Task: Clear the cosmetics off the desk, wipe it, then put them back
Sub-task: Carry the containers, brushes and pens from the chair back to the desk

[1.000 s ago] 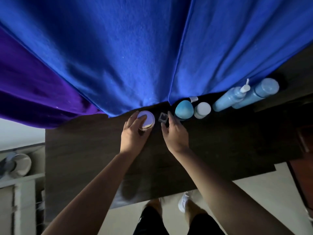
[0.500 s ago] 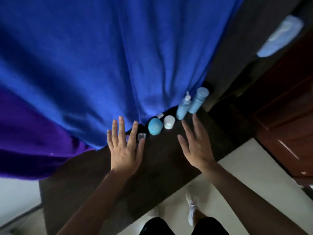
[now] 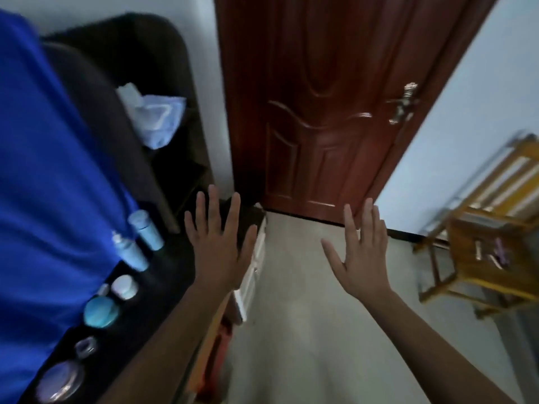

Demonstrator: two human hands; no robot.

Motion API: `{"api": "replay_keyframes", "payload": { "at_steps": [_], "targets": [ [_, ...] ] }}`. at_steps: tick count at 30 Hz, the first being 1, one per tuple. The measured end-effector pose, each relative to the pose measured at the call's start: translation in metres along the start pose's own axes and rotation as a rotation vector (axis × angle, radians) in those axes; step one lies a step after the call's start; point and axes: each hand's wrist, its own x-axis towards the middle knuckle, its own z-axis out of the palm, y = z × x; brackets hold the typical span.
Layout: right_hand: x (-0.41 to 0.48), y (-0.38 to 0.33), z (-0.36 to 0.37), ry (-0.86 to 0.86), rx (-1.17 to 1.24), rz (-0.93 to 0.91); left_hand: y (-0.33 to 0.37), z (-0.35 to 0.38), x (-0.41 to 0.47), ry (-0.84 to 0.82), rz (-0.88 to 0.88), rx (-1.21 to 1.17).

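My left hand (image 3: 221,252) and right hand (image 3: 363,258) splayed flat, empty. View has swung to the door (image 3: 320,112) since last frame. Cosmetics (image 3: 100,312) lined up on desk (image 3: 159,293), left of left hand, untouched.

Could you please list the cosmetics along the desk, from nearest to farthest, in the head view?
round lidded jar → small clear square pot → teal egg-shaped case → white jar → pump bottle → capped blue bottle

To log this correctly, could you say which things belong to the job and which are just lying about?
Job: desk, pump bottle, capped bottle, white jar, teal case, clear pot, round jar.
Lying about: door, wooden chair, blue curtain.
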Motion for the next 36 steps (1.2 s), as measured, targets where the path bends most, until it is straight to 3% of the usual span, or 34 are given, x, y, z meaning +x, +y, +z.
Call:
{"api": "replay_keyframes", "payload": {
  "at_steps": [5,15,23,36],
  "targets": [
    [-0.044,0.146,-0.062,0.049,-0.091,0.188,0.167,0.057,0.017,-0.079,0.192,-0.118],
    [-0.101,0.424,-0.203,0.085,-0.195,0.544,0.505,0.151,0.037,-0.212,0.369,-0.332],
    [-0.073,0.555,-0.216,0.055,-0.204,0.623,0.616,0.23,0.086,-0.368,0.436,-0.417],
    [0.059,0.777,-0.189,0.042,-0.207,0.732,0.781,0.392,0.229,-0.437,0.537,-0.487]
  ]
}}
